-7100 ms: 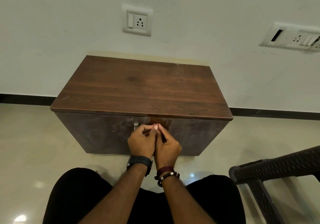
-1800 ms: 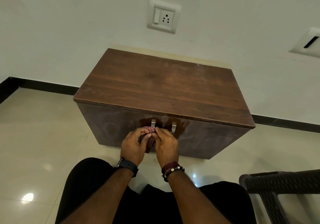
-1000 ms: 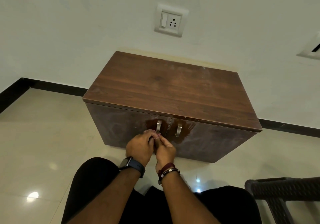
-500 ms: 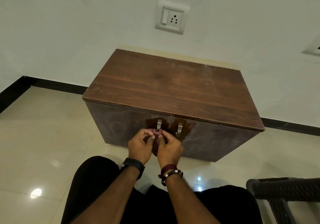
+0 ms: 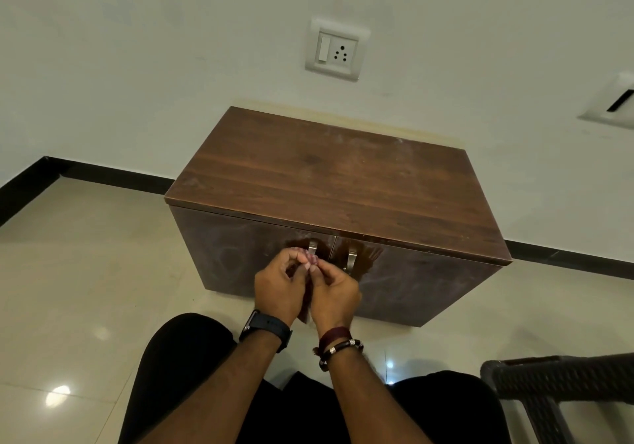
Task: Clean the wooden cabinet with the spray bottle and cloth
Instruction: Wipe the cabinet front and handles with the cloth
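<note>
While my knees are cut off at the bottom edge, my left hand (image 5: 278, 289) and right hand (image 5: 334, 294) meet before the wooden cabinet (image 5: 343, 196), fingertips pinching a dark reddish cloth (image 5: 310, 261), mostly hidden between my palms. Beyond them, two metal handles (image 5: 351, 260) sit on wet-streaked doors. Farther back, a wall socket (image 5: 338, 50).

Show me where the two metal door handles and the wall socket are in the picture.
left door handle (image 5: 312, 247): head view, on its upper metal part above the fingers.
right door handle (image 5: 352, 260): head view, on the middle of the bar.
wall socket (image 5: 341, 53): head view, on the pin holes.
</note>
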